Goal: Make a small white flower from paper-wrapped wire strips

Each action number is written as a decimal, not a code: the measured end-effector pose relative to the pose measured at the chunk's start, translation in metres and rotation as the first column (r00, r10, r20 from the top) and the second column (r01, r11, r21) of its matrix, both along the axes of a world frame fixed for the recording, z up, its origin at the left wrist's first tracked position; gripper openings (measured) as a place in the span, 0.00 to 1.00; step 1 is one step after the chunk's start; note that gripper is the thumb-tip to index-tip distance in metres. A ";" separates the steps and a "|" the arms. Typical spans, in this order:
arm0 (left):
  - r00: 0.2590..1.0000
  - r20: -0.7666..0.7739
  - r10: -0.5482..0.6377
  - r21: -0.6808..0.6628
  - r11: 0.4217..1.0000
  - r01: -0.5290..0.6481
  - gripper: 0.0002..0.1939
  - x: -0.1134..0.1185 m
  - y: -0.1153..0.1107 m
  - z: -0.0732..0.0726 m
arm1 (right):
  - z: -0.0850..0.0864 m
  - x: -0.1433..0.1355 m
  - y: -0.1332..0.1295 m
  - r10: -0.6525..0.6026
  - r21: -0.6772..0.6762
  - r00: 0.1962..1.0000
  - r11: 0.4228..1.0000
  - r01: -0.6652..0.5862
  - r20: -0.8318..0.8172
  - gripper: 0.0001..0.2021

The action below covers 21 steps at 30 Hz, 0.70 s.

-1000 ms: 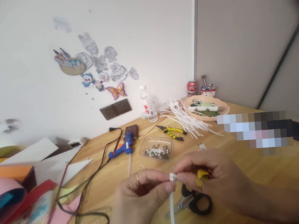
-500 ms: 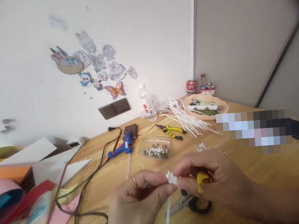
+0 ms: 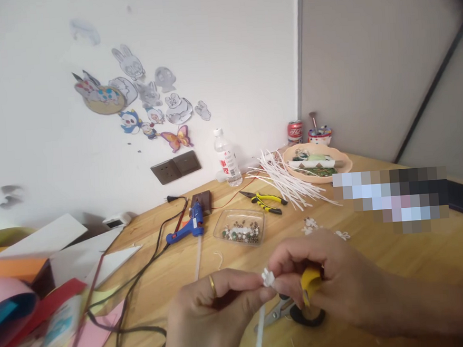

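A small white flower-like piece (image 3: 268,277) of looped cord is pinched between the fingertips of both my hands. My left hand (image 3: 220,306), with a gold ring, grips it by thumb and forefinger from the left. From the other side, my right hand (image 3: 326,278) closes thumb and fingers on it. Below the fingers lie scissors (image 3: 278,312), partly covered, with black on the handle. A yellow loop (image 3: 311,281) shows against my right palm; whether that hand holds it I cannot tell. A pale narrow strip (image 3: 260,330) extends beneath the left fingertips.
Beyond the hands are a clear box of beads (image 3: 239,228), yellow-black pliers (image 3: 263,202), a blue glue gun (image 3: 187,227) and white strips (image 3: 287,183). White flower pieces (image 3: 309,225) lie near my right hand. Black cable (image 3: 132,286) and coloured paper (image 3: 95,331) cover the left side.
The white piece has turned slightly between my fingertips, its loops now pointing differently. My right hand has shifted a little, uncovering more of a white flower piece on the table.
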State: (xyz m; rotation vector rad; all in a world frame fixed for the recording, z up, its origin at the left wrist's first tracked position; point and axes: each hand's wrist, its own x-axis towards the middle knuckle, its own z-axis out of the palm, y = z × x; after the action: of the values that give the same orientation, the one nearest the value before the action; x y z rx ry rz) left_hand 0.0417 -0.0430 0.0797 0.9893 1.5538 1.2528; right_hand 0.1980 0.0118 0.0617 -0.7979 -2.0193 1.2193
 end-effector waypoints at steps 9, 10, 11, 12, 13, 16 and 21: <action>0.949 0.304 -0.084 -0.009 0.996 0.091 0.05 -0.005 0.008 0.001 | 0.001 0.002 0.003 0.041 -0.189 0.983 0.979 -0.076 -0.178 0.05; 0.948 0.307 -0.079 -0.011 0.996 0.086 0.05 -0.005 0.008 0.001 | 0.001 0.002 0.003 0.037 -0.191 0.983 0.979 -0.073 -0.182 0.05; 0.949 0.306 -0.073 -0.013 0.997 0.081 0.05 -0.005 0.008 0.001 | 0.002 0.001 0.003 0.031 -0.200 0.982 0.977 -0.069 -0.188 0.04; 0.952 0.298 -0.067 -0.017 0.997 0.076 0.06 -0.006 0.007 0.001 | 0.002 0.001 0.002 0.028 -0.211 0.980 0.975 -0.070 -0.195 0.03; 0.956 0.286 -0.069 -0.019 0.997 0.077 0.06 -0.006 0.007 0.001 | 0.003 0.001 0.002 0.024 -0.224 0.979 0.972 -0.070 -0.202 0.03; 0.961 0.260 -0.093 -0.033 0.994 0.105 0.06 -0.007 0.007 0.001 | 0.004 0.000 0.002 0.014 -0.261 0.978 0.963 -0.069 -0.207 0.02; 0.967 0.230 -0.109 -0.015 0.993 0.115 0.06 -0.005 0.009 0.001 | 0.003 -0.001 0.003 0.031 -0.321 0.982 0.943 -0.090 -0.185 0.01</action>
State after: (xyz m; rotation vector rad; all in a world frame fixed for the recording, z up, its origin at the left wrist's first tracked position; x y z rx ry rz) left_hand 0.0363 -0.0344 0.0805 0.8691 1.3158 1.2165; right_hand 0.1973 0.0144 0.0646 -0.7533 -1.7313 1.6308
